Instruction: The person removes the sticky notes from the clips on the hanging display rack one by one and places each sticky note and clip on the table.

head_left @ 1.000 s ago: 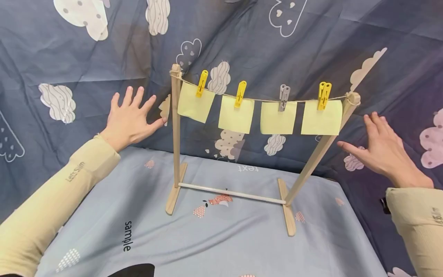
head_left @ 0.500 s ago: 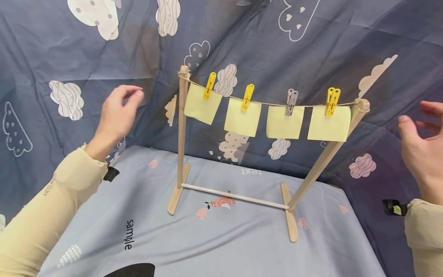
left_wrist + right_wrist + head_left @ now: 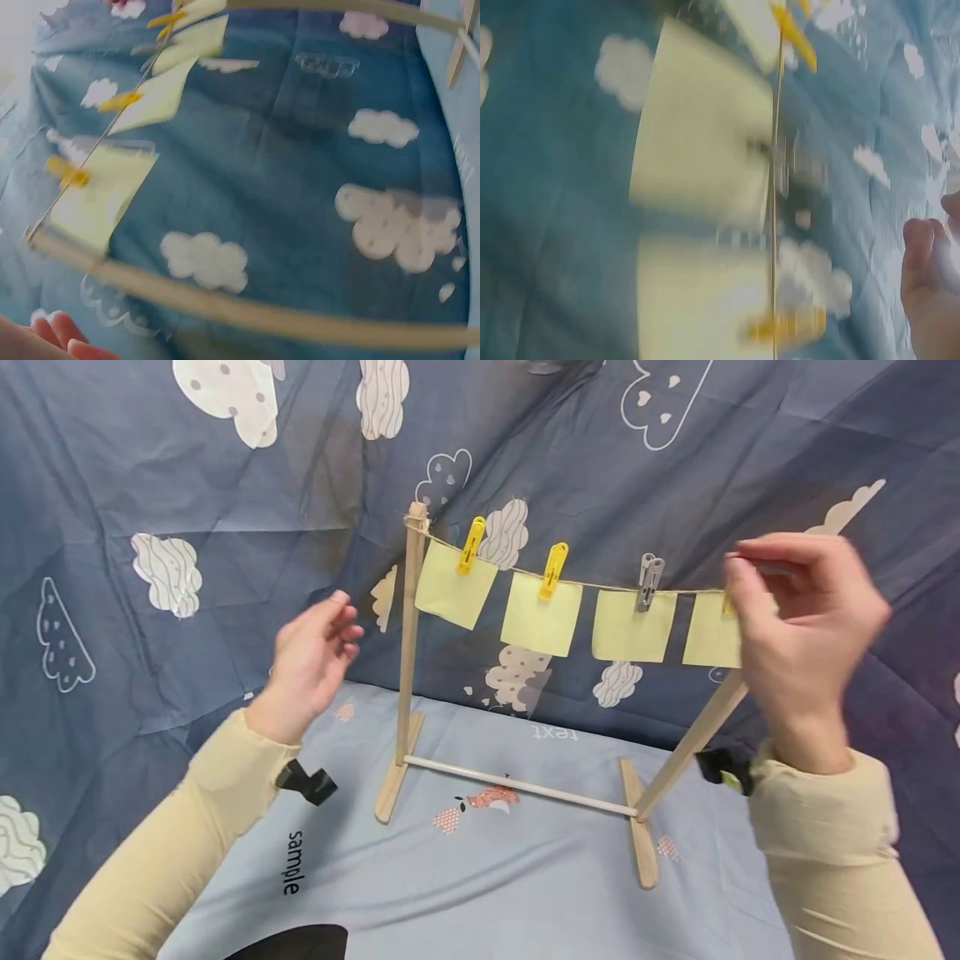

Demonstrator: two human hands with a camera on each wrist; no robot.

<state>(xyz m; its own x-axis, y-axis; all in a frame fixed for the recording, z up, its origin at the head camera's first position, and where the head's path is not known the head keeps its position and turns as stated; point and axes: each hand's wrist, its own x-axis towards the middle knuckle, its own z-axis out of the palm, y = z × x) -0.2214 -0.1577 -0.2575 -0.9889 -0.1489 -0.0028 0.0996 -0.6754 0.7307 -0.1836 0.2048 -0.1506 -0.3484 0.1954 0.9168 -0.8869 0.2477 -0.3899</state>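
Several pale yellow paper squares hang in a row from a thin string (image 3: 682, 592) on a wooden frame. Yellow clothespins (image 3: 553, 571) and one grey clothespin (image 3: 649, 582) clip them up. My right hand (image 3: 813, 618), fingers loosely bent and holding nothing, is in front of the rightmost paper square (image 3: 703, 631) in the head view. It hides the top of the right post (image 3: 697, 743) and most of a yellow clothespin. Left of the left post (image 3: 409, 643), my left hand (image 3: 303, 664) hovers with relaxed fingers around nothing. The right wrist view shows that hand (image 3: 930, 300) apart from the string.
A white rod (image 3: 521, 785) joins the frame's wooden feet (image 3: 645, 852) on the light blue cloth (image 3: 465, 877). Behind stands a dark blue cloud-print cloth (image 3: 247, 493). A black shape (image 3: 300, 943) lies at the bottom edge.
My spread hands first drew apart from the frame; then the right swung left in front of the rightmost paper square. The left turned, fingers now loosely bent. Papers and clothespins stayed put.
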